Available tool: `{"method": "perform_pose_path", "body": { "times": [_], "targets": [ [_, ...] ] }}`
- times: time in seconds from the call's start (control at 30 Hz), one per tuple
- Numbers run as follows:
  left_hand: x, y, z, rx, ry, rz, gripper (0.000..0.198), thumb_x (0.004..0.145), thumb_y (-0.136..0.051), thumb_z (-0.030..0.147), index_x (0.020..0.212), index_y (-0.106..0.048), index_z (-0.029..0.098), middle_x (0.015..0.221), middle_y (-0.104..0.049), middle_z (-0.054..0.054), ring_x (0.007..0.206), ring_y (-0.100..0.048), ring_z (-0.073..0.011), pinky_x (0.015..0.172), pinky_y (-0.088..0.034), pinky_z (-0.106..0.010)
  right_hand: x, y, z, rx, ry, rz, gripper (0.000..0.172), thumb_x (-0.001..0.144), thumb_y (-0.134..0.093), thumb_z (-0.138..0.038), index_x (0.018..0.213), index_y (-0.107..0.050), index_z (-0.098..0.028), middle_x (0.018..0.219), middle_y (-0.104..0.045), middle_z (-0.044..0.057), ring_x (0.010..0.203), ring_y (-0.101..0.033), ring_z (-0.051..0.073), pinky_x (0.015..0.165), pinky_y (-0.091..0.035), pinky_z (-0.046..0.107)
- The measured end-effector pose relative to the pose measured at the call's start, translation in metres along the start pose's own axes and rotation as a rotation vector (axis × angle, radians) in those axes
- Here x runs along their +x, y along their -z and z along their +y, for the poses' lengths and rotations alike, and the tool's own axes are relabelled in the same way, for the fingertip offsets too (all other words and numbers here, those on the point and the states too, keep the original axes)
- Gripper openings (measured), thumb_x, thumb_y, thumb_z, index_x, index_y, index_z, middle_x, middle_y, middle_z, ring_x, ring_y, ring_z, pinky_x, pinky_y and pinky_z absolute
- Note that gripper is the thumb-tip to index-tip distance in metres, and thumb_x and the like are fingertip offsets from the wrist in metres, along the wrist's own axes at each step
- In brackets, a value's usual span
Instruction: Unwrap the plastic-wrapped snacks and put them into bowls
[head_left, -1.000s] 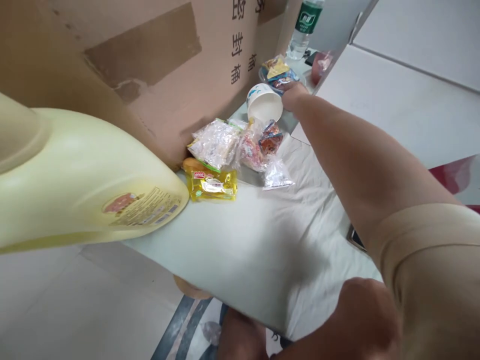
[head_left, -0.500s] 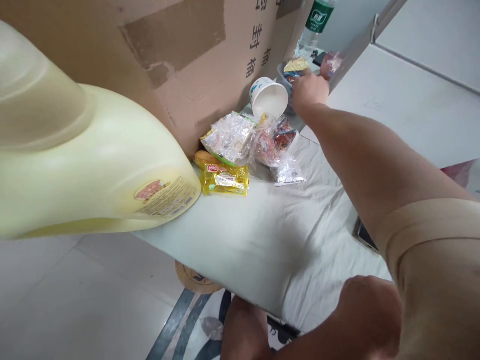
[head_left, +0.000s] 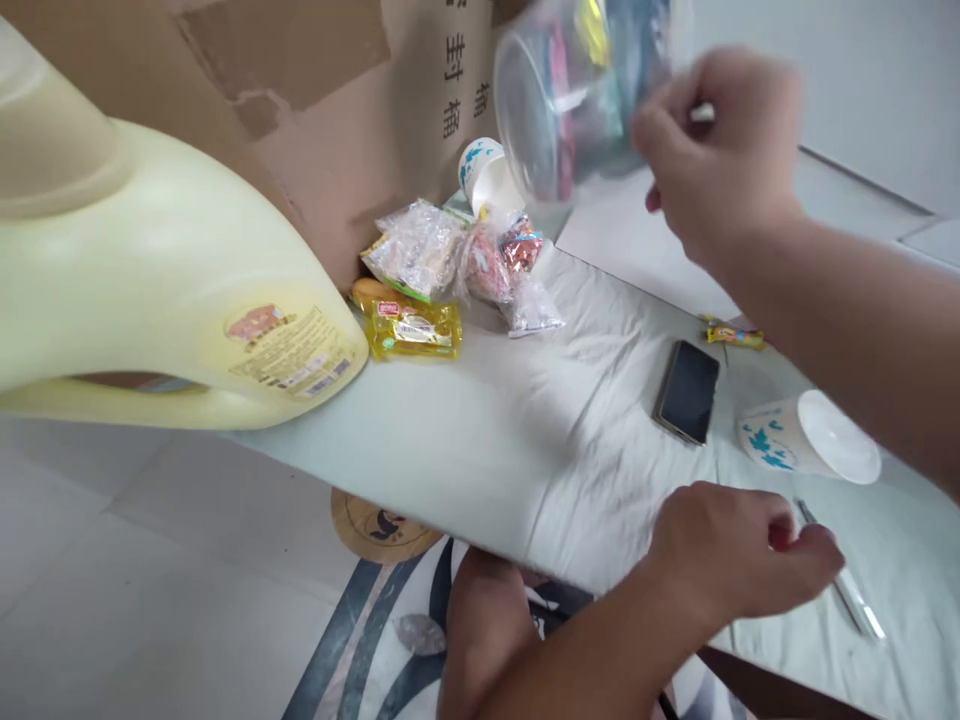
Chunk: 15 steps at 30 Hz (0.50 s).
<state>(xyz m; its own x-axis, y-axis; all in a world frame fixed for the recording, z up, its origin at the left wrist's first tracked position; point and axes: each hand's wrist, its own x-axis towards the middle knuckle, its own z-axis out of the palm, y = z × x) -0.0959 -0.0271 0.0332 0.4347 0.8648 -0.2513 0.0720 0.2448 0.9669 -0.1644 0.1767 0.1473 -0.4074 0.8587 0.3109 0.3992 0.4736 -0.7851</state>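
**Right hand (head_left: 724, 150) was raised, left hand (head_left: 739, 550) low**

The right forearm (head_left: 862, 310) slanted in, fingers (head_left: 664, 138) bent in a blurred grip. The left forearm (head_left: 592, 640) lay lower, fingers (head_left: 816, 556) curled; whether their tips met was hard to tell.

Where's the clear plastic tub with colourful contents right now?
Head view, top, right of centre: the clear plastic tub with colourful contents is in the right hand, above-right of the tipped blue-printed white paper cup by the brown cardboard box.
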Motion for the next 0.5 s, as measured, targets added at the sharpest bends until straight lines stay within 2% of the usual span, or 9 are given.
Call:
{"method": "perform_pose_path", "body": {
  "times": [0.03, 0.07, 0.13, 0.2, 0.27, 0.37, 0.43, 0.5],
  "targets": [
    [0.000, -0.005, 0.000, 0.024, 0.004, 0.000, 0.039, 0.083, -0.054, 0.054, 0.062, -0.047, 0.022, 0.060, -0.051, -0.001, 0.074, -0.060, -0.0196, 0.075, -0.050, -0.032, -0.024, 0.008, 0.009, -0.065, 0.007, 0.107, 0.032, 0.093, -0.067, -0.014, 0.068, -0.049, -0.023, 0.074, -0.049, -0.001, 0.059, -0.052, 0.009, 0.044, -0.036, 0.023],
    [0.000, -0.011, -0.001, 0.065, -0.004, 0.005, 0.038, 0.083, -0.054, 0.053, 0.061, -0.047, 0.022, 0.059, -0.051, -0.001, 0.075, -0.061, -0.0208, 0.074, -0.050, -0.032, -0.047, 0.014, 0.020, -0.037, -0.061, 0.118, 0.028, 0.094, -0.065, -0.014, 0.070, -0.052, -0.022, 0.067, -0.047, -0.003, 0.051, -0.047, 0.007, 0.043, -0.035, 0.023],
    [0.004, -0.023, -0.003, 0.172, -0.045, 0.029, 0.037, 0.084, -0.052, 0.051, 0.061, -0.048, 0.022, 0.062, -0.057, -0.003, 0.077, -0.064, -0.0228, 0.074, -0.050, -0.034, -0.084, 0.021, 0.044, 0.168, -0.253, 0.102, 0.026, 0.096, -0.059, -0.013, 0.072, -0.053, -0.021, 0.058, -0.041, -0.006, 0.043, -0.036, 0.006, 0.041, -0.035, 0.022],
    [0.009, -0.034, -0.007, 0.293, -0.085, 0.055, 0.034, 0.086, -0.050, 0.048, 0.063, -0.053, 0.022, 0.070, -0.066, -0.005, 0.079, -0.067, -0.0238, 0.074, -0.050, -0.035, -0.106, 0.020, 0.065, 0.428, -0.445, 0.085, 0.028, 0.097, -0.053, -0.012, 0.071, -0.051, -0.021, 0.056, -0.037, -0.008, 0.042, -0.029, 0.006, 0.040, -0.037, 0.020],
    [0.016, -0.042, -0.010, 0.407, -0.097, 0.062, 0.031, 0.087, -0.049, 0.046, 0.070, -0.062, 0.023, 0.077, -0.072, -0.006, 0.082, -0.069, -0.0249, 0.074, -0.050, -0.035, -0.116, 0.018, 0.079, 0.630, -0.553, 0.140, 0.029, 0.098, -0.051, -0.012, 0.070, -0.049, -0.020, 0.058, -0.038, -0.008, 0.042, -0.027, 0.005, 0.042, -0.040, 0.018],
    [0.027, -0.051, -0.012, 0.552, -0.102, 0.078, 0.030, 0.089, -0.049, 0.043, 0.081, -0.070, 0.023, 0.085, -0.075, -0.007, 0.086, -0.070, -0.0261, 0.072, -0.048, -0.035, -0.119, 0.029, 0.083, 0.821, -0.554, 0.175, 0.028, 0.097, -0.056, -0.017, 0.071, -0.046, -0.021, 0.064, -0.041, -0.007, 0.044, -0.033, 0.004, 0.052, -0.050, 0.017],
    [0.033, -0.057, -0.012, 0.643, -0.097, 0.089, 0.030, 0.091, -0.047, 0.039, 0.079, -0.069, 0.023, 0.083, -0.075, -0.007, 0.084, -0.070, -0.0254, 0.068, -0.045, -0.034, -0.126, 0.053, 0.079, 0.866, -0.487, 0.157, 0.024, 0.096, -0.060, -0.021, 0.074, -0.049, -0.022, 0.067, -0.044, -0.006, 0.048, -0.039, 0.005, 0.058, -0.054, 0.019],
    [0.039, -0.063, -0.014, 0.719, -0.080, 0.087, 0.031, 0.092, -0.046, 0.036, 0.074, -0.067, 0.022, 0.078, -0.073, -0.007, 0.081, -0.068, -0.0242, 0.063, -0.040, -0.033, -0.143, 0.089, 0.076, 0.828, -0.410, 0.190, 0.018, 0.098, -0.058, -0.026, 0.080, -0.054, -0.023, 0.072, -0.051, -0.004, 0.054, -0.046, 0.007, 0.061, -0.055, 0.020]
  ]
}}
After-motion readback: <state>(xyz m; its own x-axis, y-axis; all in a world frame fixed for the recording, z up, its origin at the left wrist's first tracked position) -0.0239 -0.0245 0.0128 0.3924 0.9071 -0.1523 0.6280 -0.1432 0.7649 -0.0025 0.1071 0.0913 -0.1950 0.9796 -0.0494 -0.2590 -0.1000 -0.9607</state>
